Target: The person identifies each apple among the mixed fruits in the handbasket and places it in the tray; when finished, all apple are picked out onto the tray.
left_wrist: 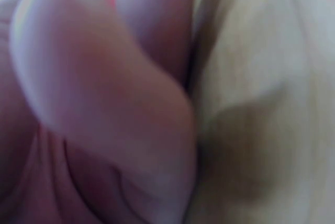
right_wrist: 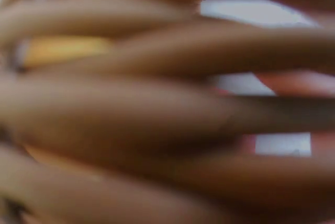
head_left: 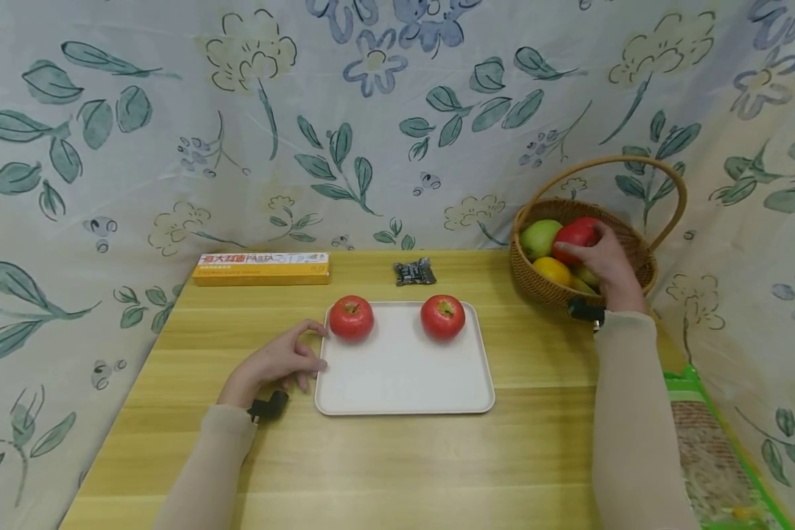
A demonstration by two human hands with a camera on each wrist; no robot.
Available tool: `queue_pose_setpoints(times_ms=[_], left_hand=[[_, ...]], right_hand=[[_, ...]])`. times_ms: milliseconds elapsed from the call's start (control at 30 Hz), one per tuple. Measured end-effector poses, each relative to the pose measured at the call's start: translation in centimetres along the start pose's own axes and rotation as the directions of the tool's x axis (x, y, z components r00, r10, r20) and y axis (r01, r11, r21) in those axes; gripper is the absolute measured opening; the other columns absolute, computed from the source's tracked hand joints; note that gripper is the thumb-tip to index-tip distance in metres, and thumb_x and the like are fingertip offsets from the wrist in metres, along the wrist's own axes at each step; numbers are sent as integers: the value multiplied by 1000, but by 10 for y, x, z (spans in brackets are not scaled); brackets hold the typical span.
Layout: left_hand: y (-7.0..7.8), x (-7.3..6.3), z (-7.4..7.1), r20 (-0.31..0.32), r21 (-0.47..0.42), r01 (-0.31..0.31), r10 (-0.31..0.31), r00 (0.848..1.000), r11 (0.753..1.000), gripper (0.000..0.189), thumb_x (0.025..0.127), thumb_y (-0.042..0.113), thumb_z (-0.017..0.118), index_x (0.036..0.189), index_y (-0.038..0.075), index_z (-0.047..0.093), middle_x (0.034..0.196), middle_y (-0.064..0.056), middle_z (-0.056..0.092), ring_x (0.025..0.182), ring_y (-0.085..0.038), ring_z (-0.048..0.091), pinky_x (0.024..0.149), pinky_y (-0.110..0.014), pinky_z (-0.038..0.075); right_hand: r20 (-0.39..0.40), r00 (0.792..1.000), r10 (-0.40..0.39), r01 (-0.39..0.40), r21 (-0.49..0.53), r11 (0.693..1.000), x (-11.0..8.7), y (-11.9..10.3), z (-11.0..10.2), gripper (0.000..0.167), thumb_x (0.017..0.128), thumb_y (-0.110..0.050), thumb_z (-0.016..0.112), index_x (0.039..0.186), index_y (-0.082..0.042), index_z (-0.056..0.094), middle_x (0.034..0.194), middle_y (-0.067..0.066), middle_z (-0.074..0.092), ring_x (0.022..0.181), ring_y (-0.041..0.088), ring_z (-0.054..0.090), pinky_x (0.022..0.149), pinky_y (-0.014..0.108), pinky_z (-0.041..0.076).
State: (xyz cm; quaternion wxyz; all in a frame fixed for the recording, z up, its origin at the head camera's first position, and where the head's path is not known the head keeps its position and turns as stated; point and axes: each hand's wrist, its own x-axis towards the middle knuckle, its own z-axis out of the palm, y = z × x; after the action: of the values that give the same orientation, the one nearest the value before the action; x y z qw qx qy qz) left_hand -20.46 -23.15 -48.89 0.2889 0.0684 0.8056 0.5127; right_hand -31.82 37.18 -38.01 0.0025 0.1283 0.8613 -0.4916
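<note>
Fingers of the right hand (head_left: 608,266) grip one red fruit (head_left: 573,235) in the basket (head_left: 533,282), axis unclear! Left hand (head_left: 277,362), fingers loosely bent, at the tray (head_left: 404,379), long side left-to-right, two red apples (head_left: 352,319) aboard, tops up.

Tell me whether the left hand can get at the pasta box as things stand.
Probably yes: the left hand is at the left edge of the white tray, and only bare tabletop appears to lie between it and the pasta box.
</note>
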Motion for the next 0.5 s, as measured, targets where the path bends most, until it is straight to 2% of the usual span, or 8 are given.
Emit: queue_pose_setpoints(times_ms=[133, 233, 367, 500], left_hand=[[0, 0, 0, 2, -2, 1, -1, 1000, 1000, 69, 92, 27, 84, 148, 21, 44, 85, -8, 74, 58, -20, 70, 48, -27, 49], [0, 0, 0, 6, -1, -1, 1, 1000, 1000, 69, 92, 28, 84, 148, 21, 43, 85, -8, 74, 58, -19, 70, 48, -26, 50], [-1, -1, 0, 4, -2, -2, 2, 1000, 1000, 70, 92, 28, 84, 148, 21, 43, 85, -9, 75, 58, -20, 70, 48, -27, 49], [-1, -1, 0, 3, -1, -4, 4, 1000, 1000, 70, 92, 28, 85, 148, 21, 44, 86, -9, 75, 58, -20, 70, 48, -27, 50]], right_hand=[[-14, 999, -40, 39, -71, 997, 4, 2, 1, 107, 98, -31, 75, 170, -8, -1, 175, 29, 12, 157, 52, 24, 129, 63, 26], [-42, 997, -65, 57, -167, 984, 5, 5, 0, 103, 98, -25, 76, 169, -3, 5, 173, 33, 15, 155, 55, 27, 127, 66, 26], [-78, 995, -70, 47, -259, 965, 5, 7, -1, 100, 97, -29, 75, 168, -1, 11, 171, 36, 18, 152, 58, 29, 125, 69, 28], [-109, 992, -58, 27, -264, 964, 3, 8, -2, 101, 97, -35, 75, 169, -2, 13, 171, 34, 19, 152, 58, 30, 124, 69, 29]])
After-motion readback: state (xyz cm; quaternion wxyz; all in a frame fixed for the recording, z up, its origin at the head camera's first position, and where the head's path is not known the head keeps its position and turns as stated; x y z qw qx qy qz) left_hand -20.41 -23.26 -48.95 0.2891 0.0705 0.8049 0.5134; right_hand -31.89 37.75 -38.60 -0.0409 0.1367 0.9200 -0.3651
